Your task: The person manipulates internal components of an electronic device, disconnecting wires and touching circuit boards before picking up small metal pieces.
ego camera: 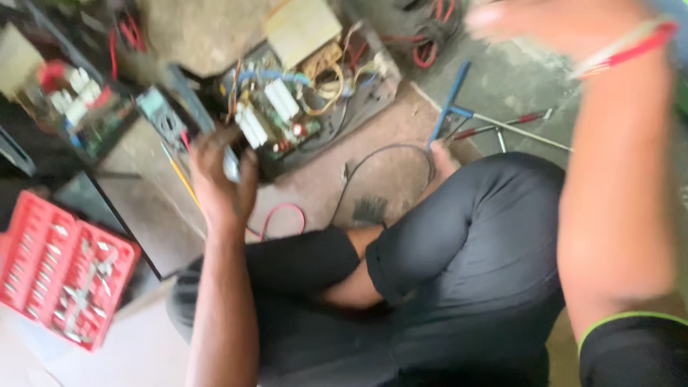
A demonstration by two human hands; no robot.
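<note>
**A:** Circuit board (276, 115) is sitting in the open metal chassis (358, 107), far centre on the floor, just beyond the left hand (218, 175). That hand is curling around something small and pale at the chassis's near-left edge; fingers (247, 168) are wrapping it, but the frame is blurring too much to name the item.

**B:** Right hand?

**A:** Right hand (545, 21) is passing high at the far right, smeared by motion. Can't tell whether its fingers are spread or closed. A red-and-white band is showing at that wrist.

**B:** Advice for the grip?

**A:** I'd judge it's worth steadying the wrist against the chassis rim and staying off the white blocks and the loose yellow, blue and red leads, which are looping slack over the board.

**B:** Surfaces?

**A:** Board is looking green and densely populated; chassis is dull grey sheet metal with hard edges. Floor is rough, stained concrete. Red plastic bit case (61, 269), near left, is lying open with ribbed slots and shiny steel pieces. Blue T-handle tool (451, 104) and thin metal rods are lying far right. Black cable (380, 161) is curving between chassis and knee.
</note>
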